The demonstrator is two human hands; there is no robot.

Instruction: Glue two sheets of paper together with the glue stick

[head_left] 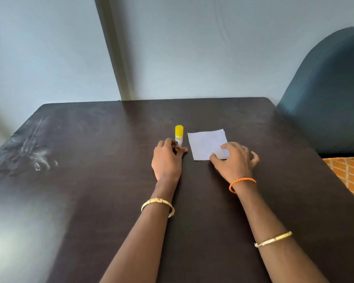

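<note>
Glue stick stands upright on the dark surface, slightly left of centre, with its yellow cap on top and a white and yellow label on the barrel. Left hand grips the lower part of the barrel: the thumb lies on the side nearer the paper and the fingers curl round the opposite side. The base of the stick is hidden behind the hand, so contact with the surface cannot be confirmed.

White paper lies flat on the surface just to the right of the glue stick, with a narrow strip of dark surface between them. At the far right corner a second edge shows slightly offset, which indicates more than one sheet in the stack; the exact count cannot be told.

Right hand rests on the near right corner of the paper, palm down, with fingers loosely bent and spread. The fingertips touch the sheet; no pinch is visible.

Gold bangle sits on the left forearm. Orange braided band circles the right wrist, and a second gold bangle sits further up that forearm.

Pale scuff marks show on the left part of the surface. Dark blue chair back stands beyond the right edge, against the pale wall.
</note>
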